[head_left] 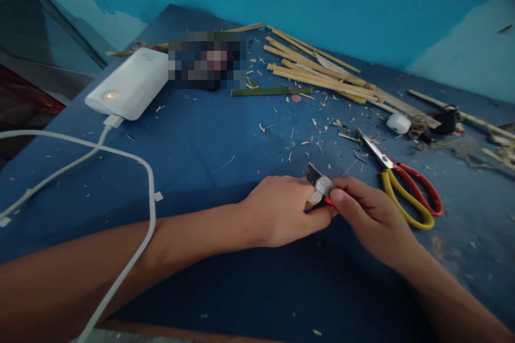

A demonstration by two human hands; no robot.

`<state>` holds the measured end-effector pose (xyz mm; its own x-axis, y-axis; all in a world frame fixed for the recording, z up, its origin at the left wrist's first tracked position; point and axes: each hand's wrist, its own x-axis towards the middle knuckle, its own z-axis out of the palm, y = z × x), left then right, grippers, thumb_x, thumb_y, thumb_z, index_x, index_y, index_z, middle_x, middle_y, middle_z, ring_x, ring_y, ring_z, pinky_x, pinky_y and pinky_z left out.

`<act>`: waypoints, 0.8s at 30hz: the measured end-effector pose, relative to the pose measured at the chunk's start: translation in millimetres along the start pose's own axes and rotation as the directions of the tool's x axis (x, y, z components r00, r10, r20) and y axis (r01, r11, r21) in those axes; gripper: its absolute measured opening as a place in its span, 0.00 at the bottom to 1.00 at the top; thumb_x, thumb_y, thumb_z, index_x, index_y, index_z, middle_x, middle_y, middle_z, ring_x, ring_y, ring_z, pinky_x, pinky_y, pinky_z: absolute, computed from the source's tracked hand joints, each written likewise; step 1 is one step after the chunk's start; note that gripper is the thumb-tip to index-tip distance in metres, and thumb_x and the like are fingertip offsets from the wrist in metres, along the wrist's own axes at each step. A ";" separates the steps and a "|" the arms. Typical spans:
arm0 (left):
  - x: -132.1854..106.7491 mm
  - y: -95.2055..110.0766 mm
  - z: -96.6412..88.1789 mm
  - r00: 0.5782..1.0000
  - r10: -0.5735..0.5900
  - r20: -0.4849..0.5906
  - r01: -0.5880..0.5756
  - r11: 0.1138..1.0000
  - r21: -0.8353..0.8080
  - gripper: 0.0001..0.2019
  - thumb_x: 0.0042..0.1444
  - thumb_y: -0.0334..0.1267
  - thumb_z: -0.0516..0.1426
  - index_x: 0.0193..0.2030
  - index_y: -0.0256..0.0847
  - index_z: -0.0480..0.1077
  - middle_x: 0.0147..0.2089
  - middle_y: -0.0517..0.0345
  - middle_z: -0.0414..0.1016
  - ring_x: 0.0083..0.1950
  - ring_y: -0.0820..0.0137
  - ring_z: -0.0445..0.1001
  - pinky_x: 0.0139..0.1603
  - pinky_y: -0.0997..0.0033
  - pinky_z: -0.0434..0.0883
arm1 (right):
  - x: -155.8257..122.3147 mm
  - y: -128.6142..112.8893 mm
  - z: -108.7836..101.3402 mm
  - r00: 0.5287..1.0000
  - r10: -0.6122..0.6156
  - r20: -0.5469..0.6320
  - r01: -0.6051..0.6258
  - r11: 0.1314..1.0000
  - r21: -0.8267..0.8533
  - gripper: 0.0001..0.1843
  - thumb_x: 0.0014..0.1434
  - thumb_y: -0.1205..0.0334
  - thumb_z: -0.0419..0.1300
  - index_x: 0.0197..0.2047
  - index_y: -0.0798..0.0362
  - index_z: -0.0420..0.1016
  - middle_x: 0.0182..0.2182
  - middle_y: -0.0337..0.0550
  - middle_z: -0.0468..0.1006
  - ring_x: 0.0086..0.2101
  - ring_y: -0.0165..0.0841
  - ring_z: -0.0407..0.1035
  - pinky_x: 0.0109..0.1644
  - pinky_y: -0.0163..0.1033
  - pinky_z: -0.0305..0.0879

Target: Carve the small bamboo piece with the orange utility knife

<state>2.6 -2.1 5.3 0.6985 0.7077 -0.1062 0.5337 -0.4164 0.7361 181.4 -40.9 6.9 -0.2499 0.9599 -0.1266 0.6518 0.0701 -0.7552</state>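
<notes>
Both hands meet at the middle of the near table edge, knuckles almost touching. Left hand [281, 210]: fingers curled shut, thumb side pressed against the blade end of a small knife [317, 185]. Right hand [372, 217]: closed around the knife's red handle, thumb laid on the metal collar just behind the blade. The grey blade sticks up and away between the two hands, tilted. Whether anything else is pinched under the left fingers cannot be told.

Just right of the right hand: scissors [402, 187] with one red and one yellow loop, lying flat, blades shut and pointing away to the left. Shavings [317, 136] are scattered on the blue table [209, 144] beyond the hands.

Further back: a loose bundle of pale bamboo strips [322, 72], with one green stick [269, 91] lying just in front of it. To the right, a small white block [398, 123] beside a black object [444, 120].

Far left: a white power bank [129, 83], with its white cable [148, 187] looping over the left forearm.
</notes>
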 end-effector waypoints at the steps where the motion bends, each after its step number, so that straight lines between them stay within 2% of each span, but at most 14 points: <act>1: 0.1 -0.1 0.0 1.000 0.004 -0.007 -0.004 1.000 -0.006 0.17 0.57 0.46 0.48 0.21 0.39 0.58 0.18 0.65 0.58 0.20 0.77 0.56 0.21 0.73 0.49 | -0.1 0.1 -0.1 1.000 0.000 0.001 0.000 1.000 0.000 0.13 0.65 0.55 0.49 0.39 0.50 0.72 0.28 0.40 0.74 0.28 0.31 0.68 0.30 0.35 0.63; 13: -0.2 0.9 -1.5 1.000 0.008 -0.005 -0.008 1.000 0.002 0.17 0.57 0.45 0.48 0.20 0.39 0.56 0.18 0.65 0.58 0.20 0.77 0.57 0.21 0.73 0.50 | 1.4 -0.9 0.3 1.000 -0.015 0.004 0.015 0.999 -0.041 0.14 0.65 0.56 0.49 0.38 0.51 0.72 0.27 0.40 0.76 0.28 0.32 0.69 0.30 0.36 0.65; 24: -0.7 2.8 -2.0 1.000 0.000 0.024 -0.001 0.999 0.038 0.16 0.58 0.45 0.47 0.23 0.40 0.63 0.19 0.64 0.61 0.21 0.75 0.61 0.22 0.73 0.52 | 0.5 -0.3 0.2 1.000 -0.003 0.017 0.003 1.000 -0.015 0.14 0.65 0.55 0.48 0.38 0.51 0.72 0.26 0.40 0.75 0.29 0.32 0.69 0.31 0.35 0.64</act>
<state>2.7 -2.6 8.8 0.7099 0.6936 -0.1226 0.5507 -0.4382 0.7104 180.9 -40.5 6.9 -0.2641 0.9549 -0.1357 0.6615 0.0769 -0.7460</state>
